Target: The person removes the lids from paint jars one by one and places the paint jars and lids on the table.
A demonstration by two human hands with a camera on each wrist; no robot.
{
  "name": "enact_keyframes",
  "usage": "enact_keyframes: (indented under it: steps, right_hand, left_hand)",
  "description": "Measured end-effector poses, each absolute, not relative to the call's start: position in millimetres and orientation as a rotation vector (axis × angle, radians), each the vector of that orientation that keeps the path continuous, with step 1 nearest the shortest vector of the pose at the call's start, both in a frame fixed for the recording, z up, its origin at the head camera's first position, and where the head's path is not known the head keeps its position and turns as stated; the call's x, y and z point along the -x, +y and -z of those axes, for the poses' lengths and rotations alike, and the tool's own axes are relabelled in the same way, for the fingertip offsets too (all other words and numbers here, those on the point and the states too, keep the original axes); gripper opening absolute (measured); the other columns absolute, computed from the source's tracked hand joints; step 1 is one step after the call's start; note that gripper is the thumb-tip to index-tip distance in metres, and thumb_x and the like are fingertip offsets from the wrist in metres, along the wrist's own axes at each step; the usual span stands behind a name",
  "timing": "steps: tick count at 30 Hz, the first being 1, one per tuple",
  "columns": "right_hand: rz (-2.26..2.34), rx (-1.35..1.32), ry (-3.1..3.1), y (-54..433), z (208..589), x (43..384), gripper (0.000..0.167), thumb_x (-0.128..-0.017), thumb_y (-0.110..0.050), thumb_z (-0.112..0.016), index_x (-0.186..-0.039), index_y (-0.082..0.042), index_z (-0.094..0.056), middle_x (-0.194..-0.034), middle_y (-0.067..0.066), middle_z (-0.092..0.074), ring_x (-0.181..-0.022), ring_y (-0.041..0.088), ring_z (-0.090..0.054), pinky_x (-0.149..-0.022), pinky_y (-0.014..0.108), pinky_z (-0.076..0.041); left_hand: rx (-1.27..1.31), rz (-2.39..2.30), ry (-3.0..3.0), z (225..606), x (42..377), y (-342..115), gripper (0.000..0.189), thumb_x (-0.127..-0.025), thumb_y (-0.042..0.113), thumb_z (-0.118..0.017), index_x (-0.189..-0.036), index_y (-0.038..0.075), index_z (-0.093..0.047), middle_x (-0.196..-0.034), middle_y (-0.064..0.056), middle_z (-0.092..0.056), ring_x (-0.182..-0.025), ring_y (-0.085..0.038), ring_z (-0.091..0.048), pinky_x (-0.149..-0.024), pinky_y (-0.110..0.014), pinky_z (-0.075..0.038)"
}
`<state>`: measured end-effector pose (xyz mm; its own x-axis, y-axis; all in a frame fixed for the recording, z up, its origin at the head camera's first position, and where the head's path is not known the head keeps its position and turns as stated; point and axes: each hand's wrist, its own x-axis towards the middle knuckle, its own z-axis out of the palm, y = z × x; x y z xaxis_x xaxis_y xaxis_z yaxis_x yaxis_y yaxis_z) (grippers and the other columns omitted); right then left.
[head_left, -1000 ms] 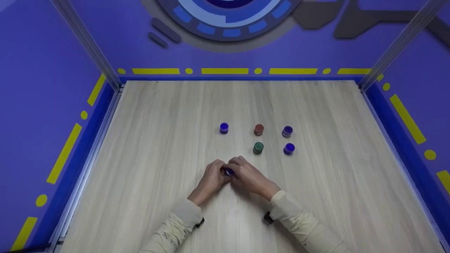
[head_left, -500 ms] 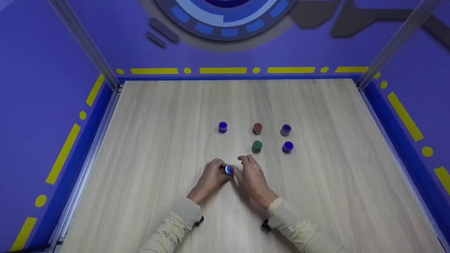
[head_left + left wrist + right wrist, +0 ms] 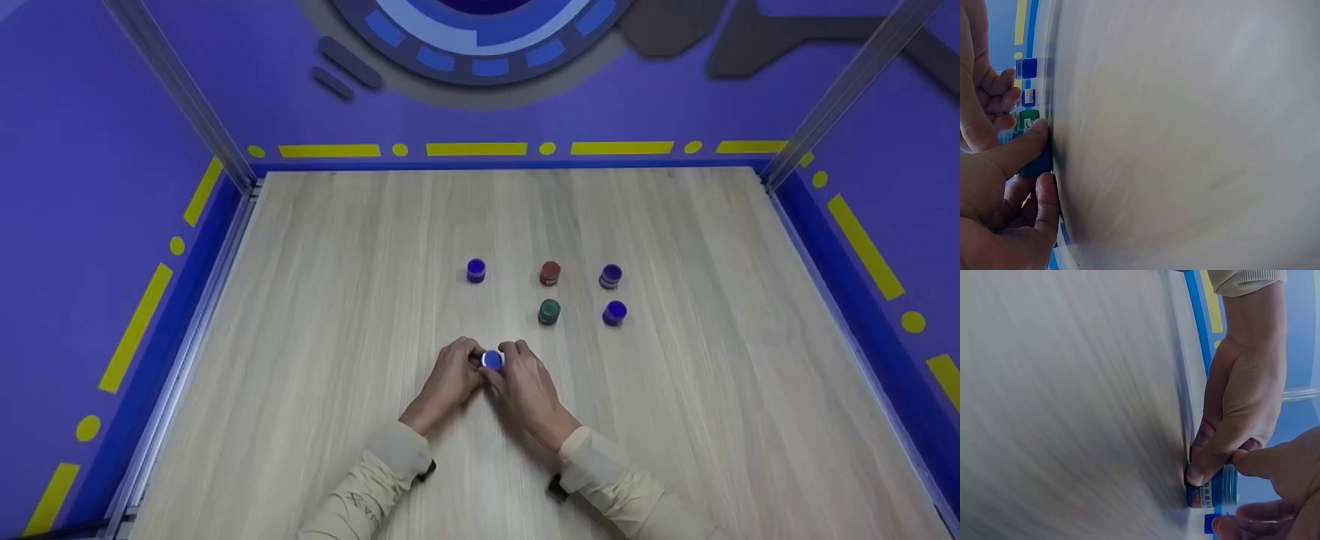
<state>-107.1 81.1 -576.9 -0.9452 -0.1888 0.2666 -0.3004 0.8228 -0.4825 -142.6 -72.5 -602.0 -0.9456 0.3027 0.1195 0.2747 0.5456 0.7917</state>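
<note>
A small blue paint jar (image 3: 492, 360) stands upright on the table between my two hands. My left hand (image 3: 451, 379) grips its body from the left, with the thumb laid across the printed label (image 3: 1203, 493) in the right wrist view. From the right, my right hand (image 3: 529, 386) curls thumb and fingers about the ridged, see-through lid (image 3: 1230, 485). The thumb touches the lid's rim, while the other fingers lie on the far side. In the left wrist view, the left thumb covers part of the jar's blue body (image 3: 1039, 163).
Beyond my hands stand more small jars: a blue one (image 3: 476, 271), a reddish-brown one (image 3: 550, 273), a dark purple one (image 3: 610, 276), a green one (image 3: 549, 311) and a violet-blue one (image 3: 614, 313). Blue panels (image 3: 480, 127) wall the wooden table (image 3: 337, 300).
My right hand opened away from the lid, turned, and now curls round it again. The jar's top is more visible than a second ago. My left hand has stayed in place.
</note>
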Motion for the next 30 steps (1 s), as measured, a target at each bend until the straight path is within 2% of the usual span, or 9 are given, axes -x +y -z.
enact_keyframes:
  steps: [6, 12, 17, 22, 26, 30]
  right_hand:
    - [-0.794, -0.438, -2.804, 82, 577, 111, 0.028, -0.091, -0.015, -0.081, -0.103, 0.004, -0.065, -0.09, 0.012, -0.061, -0.078, 0.024, -0.066, -0.068, 0.039, -0.058]
    - [-0.781, -0.564, -2.808, 86, 575, 116, 0.021, -0.092, -0.01, -0.078, -0.102, 0.004, -0.066, -0.093, 0.013, -0.061, -0.081, 0.023, -0.066, -0.071, 0.038, -0.059]
    - [-0.798, -0.723, -2.817, 93, 574, 122, 0.02, -0.092, -0.005, -0.076, -0.107, 0.004, -0.068, -0.098, 0.012, -0.059, -0.085, 0.022, -0.064, -0.074, 0.037, -0.058]
    - [-0.806, -0.966, -2.778, 103, 573, 131, 0.021, -0.092, -0.002, -0.074, -0.112, 0.003, -0.068, -0.104, 0.012, -0.06, -0.09, 0.022, -0.063, -0.079, 0.036, -0.057]
    - [-0.768, -1.14, -2.725, 111, 574, 138, 0.025, -0.092, -0.001, -0.074, -0.117, 0.001, -0.07, -0.109, 0.011, -0.062, -0.099, 0.022, -0.062, -0.086, 0.036, -0.055]
    - [-0.798, -1.173, -2.765, 116, 572, 142, 0.034, -0.093, -0.003, -0.074, -0.126, 0.002, -0.068, -0.117, 0.012, -0.064, -0.11, 0.024, -0.061, -0.093, 0.036, -0.053]
  left_hand:
    - [-0.501, -1.366, 2.724, 603, 143, -73, 0.02, -0.08, -0.001, -0.084, -0.094, 0.001, -0.069, -0.091, -0.004, -0.064, -0.085, -0.017, -0.063, -0.076, -0.028, -0.053]
    - [-0.522, -1.362, 2.732, 604, 144, -73, 0.02, -0.079, -0.007, -0.08, -0.094, 0.001, -0.069, -0.09, -0.005, -0.063, -0.085, -0.018, -0.063, -0.075, -0.028, -0.053]
    - [-0.514, -1.347, 2.745, 604, 144, -73, 0.021, -0.078, -0.005, -0.082, -0.092, 0.002, -0.069, -0.089, -0.004, -0.063, -0.083, -0.017, -0.062, -0.074, -0.028, -0.052]
    - [-0.517, -1.343, 2.736, 604, 143, -73, 0.021, -0.078, -0.001, -0.084, -0.087, 0.004, -0.066, -0.085, -0.002, -0.06, -0.077, -0.012, -0.054, -0.07, -0.027, -0.048]
    - [-0.512, -1.364, 2.714, 604, 143, -73, 0.025, -0.078, 0.004, -0.087, -0.085, 0.006, -0.064, -0.083, -0.001, -0.058, -0.075, -0.01, -0.05, -0.068, -0.027, -0.046]
    - [-0.512, -1.379, 2.722, 604, 143, -73, 0.029, -0.076, 0.009, -0.091, -0.085, 0.006, -0.064, -0.083, -0.001, -0.06, -0.075, -0.011, -0.052, -0.069, -0.027, -0.047]
